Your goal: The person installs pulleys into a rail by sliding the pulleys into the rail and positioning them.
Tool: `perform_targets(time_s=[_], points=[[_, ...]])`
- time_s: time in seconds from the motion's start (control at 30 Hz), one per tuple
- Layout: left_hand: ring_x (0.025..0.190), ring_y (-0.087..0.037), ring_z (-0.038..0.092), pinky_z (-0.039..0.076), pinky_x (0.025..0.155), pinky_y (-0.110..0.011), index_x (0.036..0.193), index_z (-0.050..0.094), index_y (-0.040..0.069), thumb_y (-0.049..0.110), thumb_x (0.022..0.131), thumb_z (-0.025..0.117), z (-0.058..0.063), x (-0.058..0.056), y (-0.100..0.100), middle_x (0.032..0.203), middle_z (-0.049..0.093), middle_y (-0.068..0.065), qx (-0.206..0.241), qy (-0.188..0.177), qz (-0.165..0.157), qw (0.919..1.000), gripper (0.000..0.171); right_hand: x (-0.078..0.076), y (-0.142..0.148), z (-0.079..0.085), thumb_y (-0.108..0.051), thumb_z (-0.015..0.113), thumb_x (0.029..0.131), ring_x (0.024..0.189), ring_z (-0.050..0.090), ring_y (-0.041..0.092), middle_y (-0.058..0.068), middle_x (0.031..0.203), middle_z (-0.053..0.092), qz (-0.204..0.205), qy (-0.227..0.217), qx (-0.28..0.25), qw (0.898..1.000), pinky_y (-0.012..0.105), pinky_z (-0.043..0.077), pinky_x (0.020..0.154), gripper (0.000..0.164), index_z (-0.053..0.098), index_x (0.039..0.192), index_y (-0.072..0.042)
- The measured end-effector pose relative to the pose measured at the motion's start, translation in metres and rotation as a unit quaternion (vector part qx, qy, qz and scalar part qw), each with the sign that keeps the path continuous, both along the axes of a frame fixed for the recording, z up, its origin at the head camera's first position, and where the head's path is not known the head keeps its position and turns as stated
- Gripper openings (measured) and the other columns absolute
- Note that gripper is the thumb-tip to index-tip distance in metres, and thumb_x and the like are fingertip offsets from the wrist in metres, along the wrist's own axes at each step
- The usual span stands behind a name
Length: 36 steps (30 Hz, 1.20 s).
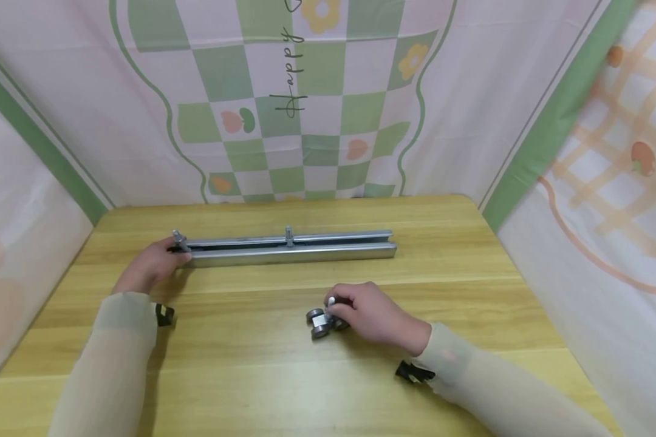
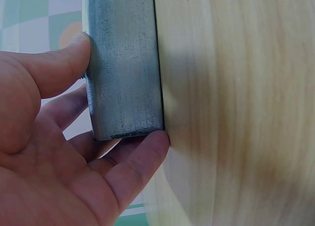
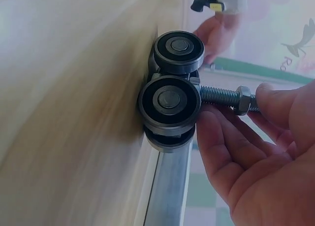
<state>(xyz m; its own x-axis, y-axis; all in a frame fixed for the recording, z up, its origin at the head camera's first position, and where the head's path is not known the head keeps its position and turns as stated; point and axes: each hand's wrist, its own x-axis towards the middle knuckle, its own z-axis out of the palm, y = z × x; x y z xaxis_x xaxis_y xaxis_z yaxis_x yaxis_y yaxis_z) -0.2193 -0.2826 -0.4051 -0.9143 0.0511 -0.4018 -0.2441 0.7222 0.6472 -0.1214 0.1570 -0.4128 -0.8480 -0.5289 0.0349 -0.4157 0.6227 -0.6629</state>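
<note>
A long slotted metal rail (image 1: 295,255) lies across the table, its slot facing up. My left hand (image 1: 155,264) grips the rail's left end; in the left wrist view the thumb lies at one edge of the rail (image 2: 125,68) and the fingers curl about its end. One upright bolt (image 1: 180,240) stands at that end, and another bolt (image 1: 289,235) rises from the slot midway. Nearer the front, my right hand (image 1: 377,315) pinches the threaded stem of a roller trolley (image 1: 319,321). Its dark wheels (image 3: 170,100) and the stem's hex nut (image 3: 243,100) show in the right wrist view.
The wood-grain table (image 1: 240,388) ends at a rounded back edge. Patterned cloth (image 1: 322,67) hangs close behind it, with more cloth on the left and right. A black strap end (image 1: 413,371) hangs by the right sleeve, another (image 1: 164,315) by the left.
</note>
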Motion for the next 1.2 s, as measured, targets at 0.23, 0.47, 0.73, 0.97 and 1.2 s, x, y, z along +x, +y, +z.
perform_targets(time_s=[0.23, 0.47, 0.73, 0.97, 1.2], points=[[0.140, -0.059, 0.005, 0.009, 0.107, -0.075, 0.159, 0.007, 0.008, 0.044, 0.102, 0.052, 0.001, 0.001, 0.000, 0.160, 0.005, -0.031, 0.004, -0.002, 0.003, 1.0000, 0.081, -0.002, 0.018, -0.001, -0.025, 0.061, 0.101, 0.073, 0.057, 0.009, -0.011, 0.088, 0.068, -0.023, -0.003, -0.008, 1.000, 0.031, 0.052, 0.067, 0.011, 0.071, 0.100, -0.023], [0.140, -0.060, 0.005, 0.010, 0.106, -0.075, 0.160, 0.009, 0.009, 0.045, 0.102, 0.053, -0.002, 0.001, -0.001, 0.160, 0.006, -0.031, 0.000, -0.001, 0.001, 1.0000, 0.081, -0.002, 0.036, -0.001, -0.025, 0.060, 0.102, 0.073, 0.057, 0.011, -0.012, 0.088, 0.067, -0.048, -0.003, 0.001, 0.999, 0.033, 0.051, 0.066, 0.009, 0.069, 0.099, -0.026], [0.140, -0.059, 0.004, 0.010, 0.107, -0.075, 0.160, 0.008, 0.009, 0.046, 0.101, 0.054, -0.001, 0.001, 0.000, 0.160, 0.005, -0.030, 0.001, -0.003, 0.004, 1.0000, 0.083, -0.004, 0.059, -0.001, -0.024, 0.059, 0.102, 0.064, 0.053, 0.013, -0.008, 0.087, 0.066, -0.073, -0.002, 0.013, 0.997, 0.032, 0.049, 0.056, 0.009, 0.068, 0.102, -0.023], [0.140, -0.058, 0.005, 0.009, 0.108, -0.074, 0.159, 0.008, 0.007, 0.043, 0.102, 0.053, -0.001, 0.000, 0.000, 0.160, 0.005, -0.030, 0.002, 0.000, 0.003, 1.0000, 0.081, -0.003, 0.075, -0.001, -0.022, 0.064, 0.100, 0.068, 0.055, 0.013, -0.007, 0.086, 0.066, -0.095, 0.004, 0.012, 0.995, 0.031, 0.050, 0.058, 0.006, 0.068, 0.103, -0.019], [0.141, -0.058, 0.005, 0.010, 0.108, -0.073, 0.159, 0.008, 0.007, 0.043, 0.102, 0.053, -0.001, -0.002, 0.000, 0.160, 0.005, -0.030, 0.003, 0.000, 0.002, 1.0000, 0.082, -0.002, 0.087, -0.002, -0.019, 0.067, 0.098, 0.069, 0.055, 0.015, -0.007, 0.085, 0.066, -0.117, 0.019, 0.005, 0.993, 0.033, 0.049, 0.059, 0.003, 0.068, 0.100, -0.021]])
